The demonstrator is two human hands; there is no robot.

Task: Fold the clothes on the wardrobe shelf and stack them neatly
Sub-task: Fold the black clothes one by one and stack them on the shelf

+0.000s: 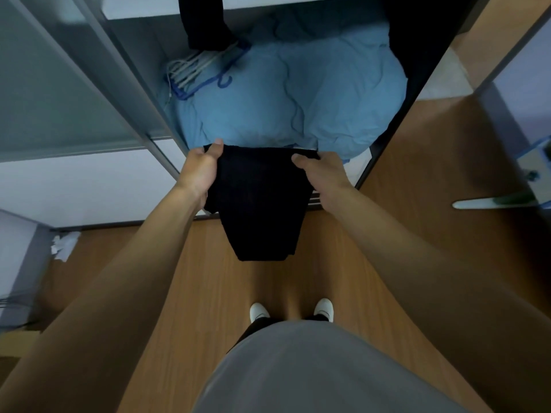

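L hand [200,169] & R hand [320,171] each pinch a top corner of the black garment [256,201]. Cloth hangs below both grips, in front of the blue bedding [298,96].

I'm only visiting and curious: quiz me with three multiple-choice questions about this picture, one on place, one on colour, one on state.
1. Where are the hangers? A) on the floor B) at the left edge of the blue bedding C) on a chair
2. Colour of the held garment? A) black B) red C) white
3. The garment's state? A) folded on the floor B) draped over a chair C) hanging from the left hand and right hand
Answers: B, they lie by the bedding; A, the cloth is black; C, both hands grip its top corners.
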